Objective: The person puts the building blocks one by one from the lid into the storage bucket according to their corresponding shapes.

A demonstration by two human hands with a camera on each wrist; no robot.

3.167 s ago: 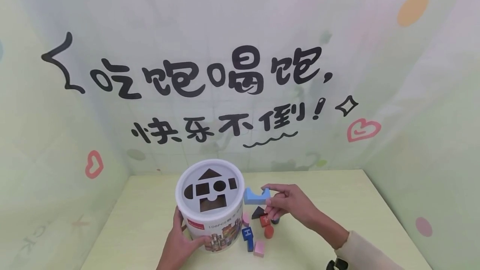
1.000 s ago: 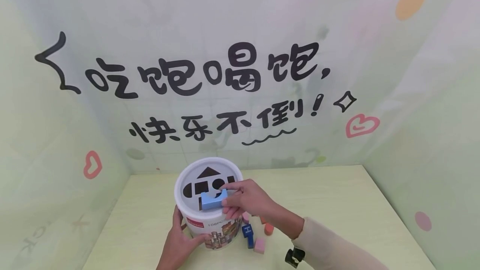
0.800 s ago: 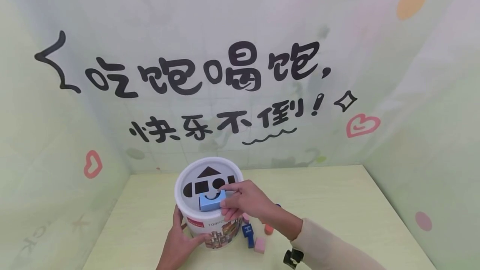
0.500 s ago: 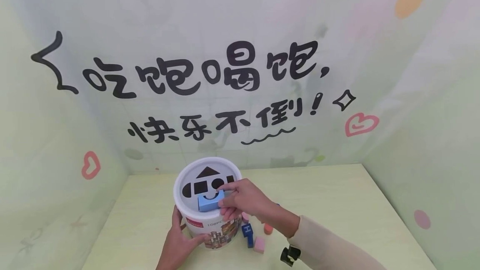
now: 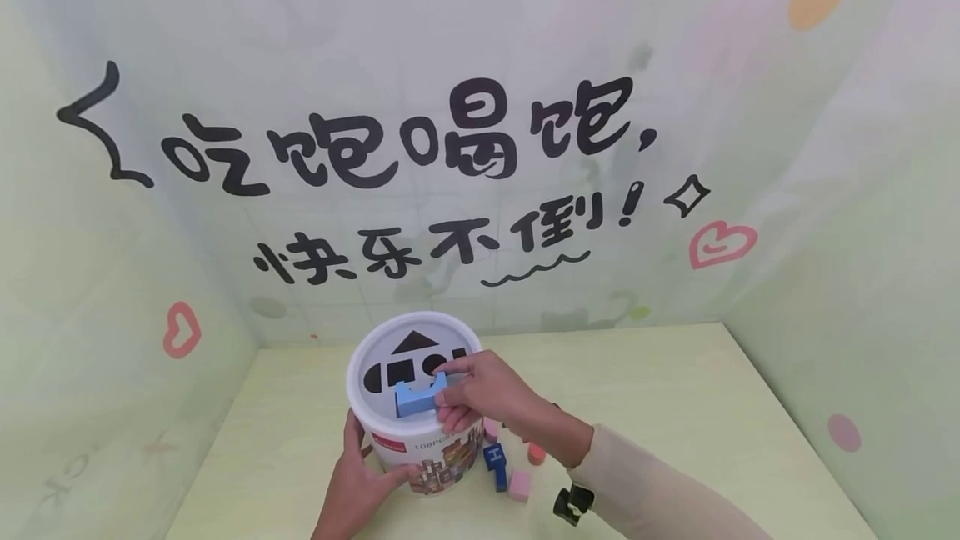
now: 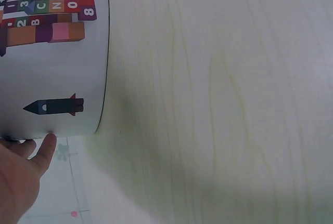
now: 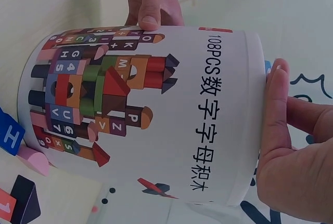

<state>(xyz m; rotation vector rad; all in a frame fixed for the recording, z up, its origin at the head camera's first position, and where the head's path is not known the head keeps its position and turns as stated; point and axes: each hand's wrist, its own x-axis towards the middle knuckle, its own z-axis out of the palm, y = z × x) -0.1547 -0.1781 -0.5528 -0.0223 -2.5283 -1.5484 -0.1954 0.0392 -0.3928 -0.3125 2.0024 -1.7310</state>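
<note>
A white block bucket (image 5: 431, 469) with a shape-sorter lid (image 5: 375, 415) stands on the table, its lid facing up and toward me. My left hand (image 5: 360, 477) grips its left side, thumb across the printed front. Between thumb and fingers, my right hand (image 5: 491, 394) pinches the right end of a light blue arch block (image 5: 417, 403). The block lies over the notched slot at the lid's front, its hollow turned upward, covering that slot. Triangle, half-round, square and round holes show behind it. From the right wrist view, only a sliver of the block (image 7: 268, 68) appears past the lid's edge.
Loose blocks lie right of the bucket: a blue H block (image 5: 494, 457), a pink block (image 5: 519, 485), a red-orange one (image 5: 536, 453). A black triangular block (image 7: 26, 200) shows in the right wrist view. Printed cloth walls (image 5: 810, 315) enclose the table (image 5: 645, 390).
My right hand has carried the blue arch block leftward from beside the bucket onto the lid. Over the last half second the block has risen slightly and tilted. My left hand has kept its grip.
</note>
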